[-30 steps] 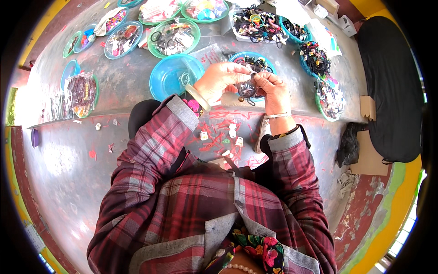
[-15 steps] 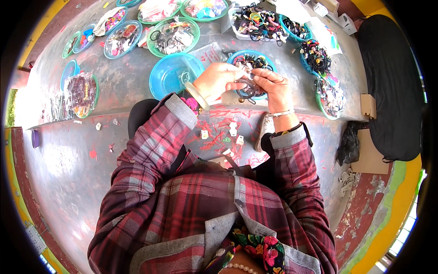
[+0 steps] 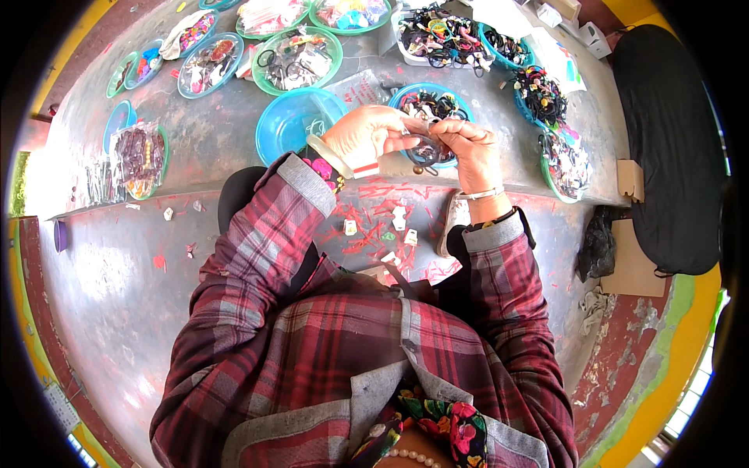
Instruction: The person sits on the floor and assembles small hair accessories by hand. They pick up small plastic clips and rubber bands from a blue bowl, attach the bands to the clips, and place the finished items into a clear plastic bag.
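Observation:
My left hand (image 3: 365, 136) and my right hand (image 3: 473, 152) meet fingertip to fingertip in front of me, both closed in a pinch. Dark looped hair ties (image 3: 424, 154) hang between them, with small round beads showing at the bottom. A pale bit, too small to name, shows where the fingertips meet. From under my left hand pokes a red-and-white strip (image 3: 365, 169). Just beyond the fingers stands a blue basin (image 3: 465, 104) of mixed hair ties, partly hidden by my hands. Behind my left hand is another blue basin (image 3: 273, 129) with a clear plastic bag in it.
Around the raised grey ledge stand a green basin of bagged pieces (image 3: 337, 66), a white tray heaped with hair ties (image 3: 406, 56) and several smaller basins. Red scraps (image 3: 367, 226) and white cards (image 3: 399, 218) litter the floor below. A black covered object (image 3: 667, 148) stands at right.
My hands have shifted very slightly, still pinched together. The hair ties hang a little differently, and more of the red-and-white strip shows under my left hand.

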Demonstrator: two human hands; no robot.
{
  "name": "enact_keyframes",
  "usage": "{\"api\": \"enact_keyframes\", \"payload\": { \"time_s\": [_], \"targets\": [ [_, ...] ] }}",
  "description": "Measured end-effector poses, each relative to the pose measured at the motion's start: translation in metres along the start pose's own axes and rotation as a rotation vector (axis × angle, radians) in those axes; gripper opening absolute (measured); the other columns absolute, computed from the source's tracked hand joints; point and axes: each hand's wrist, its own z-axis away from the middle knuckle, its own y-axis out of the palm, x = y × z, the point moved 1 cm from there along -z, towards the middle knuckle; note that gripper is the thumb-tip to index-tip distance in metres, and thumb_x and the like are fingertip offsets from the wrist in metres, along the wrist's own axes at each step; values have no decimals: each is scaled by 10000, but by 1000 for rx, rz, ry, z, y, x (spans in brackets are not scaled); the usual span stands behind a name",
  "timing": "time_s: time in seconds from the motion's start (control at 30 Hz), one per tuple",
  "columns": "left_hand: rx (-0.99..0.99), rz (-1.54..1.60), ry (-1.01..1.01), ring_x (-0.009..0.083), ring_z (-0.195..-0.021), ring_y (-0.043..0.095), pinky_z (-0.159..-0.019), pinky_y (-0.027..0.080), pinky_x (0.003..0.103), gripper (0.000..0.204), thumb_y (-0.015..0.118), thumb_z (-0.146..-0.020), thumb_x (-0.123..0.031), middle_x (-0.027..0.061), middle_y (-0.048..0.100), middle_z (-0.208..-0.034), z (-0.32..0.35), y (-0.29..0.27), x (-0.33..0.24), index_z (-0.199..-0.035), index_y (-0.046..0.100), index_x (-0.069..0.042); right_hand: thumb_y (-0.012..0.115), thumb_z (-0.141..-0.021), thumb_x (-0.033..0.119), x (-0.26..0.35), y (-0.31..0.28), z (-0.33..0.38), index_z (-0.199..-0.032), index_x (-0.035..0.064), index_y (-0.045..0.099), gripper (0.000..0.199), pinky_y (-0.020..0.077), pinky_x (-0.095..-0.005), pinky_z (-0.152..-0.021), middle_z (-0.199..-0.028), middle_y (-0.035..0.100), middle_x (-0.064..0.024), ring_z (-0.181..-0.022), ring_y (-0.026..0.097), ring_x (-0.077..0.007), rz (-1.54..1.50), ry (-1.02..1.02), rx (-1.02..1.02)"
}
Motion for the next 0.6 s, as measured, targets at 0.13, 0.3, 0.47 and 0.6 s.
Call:
{"api": "enact_keyframes", "payload": {
  "time_s": [0.13, 0.3, 0.47, 0.6],
  "targets": [
    [-160, 41, -106, 195, -953, 580, -839, 471, 263, 300, 505, -880, -183, 162, 580, -1065, -1, 8, -1, -1053, 562, 56, 548, -779, -37, -4, 1, -1, -803, 5, 673, 134, 438, -219, -637, -770, 641, -38, -673, 555, -96, 10, -26, 1],
    [-177, -162, -87, 125, -876, 582, -768, 485, 213, 285, 600, -844, -202, 95, 600, -998, -5, -1, 7, -996, 593, 38, 516, -774, -68, 2, 4, 0, -790, 15, 678, 183, 456, -223, -633, -809, 648, -33, -683, 567, -94, 22, -14, 12],
    [-233, -246, -75, 120, -855, 581, -752, 490, 215, 273, 584, -854, -176, 82, 603, -976, -5, 0, 5, -1007, 593, 50, 497, -804, -16, -1, -6, -4, -917, 8, 641, 185, 444, -213, -649, -869, 643, -35, -746, 572, -88, -1, -31, 17],
    [-294, -269, 22, 127, -849, 590, -757, 492, 220, 255, 563, -864, -148, 99, 610, -969, -4, 3, 5, -1003, 592, 63, 485, -846, 46, 12, 1, -4, -1022, 4, 591, 211, 433, -214, -702, -910, 633, -37, -816, 569, -83, -92, 24, -75]
  ]
}}
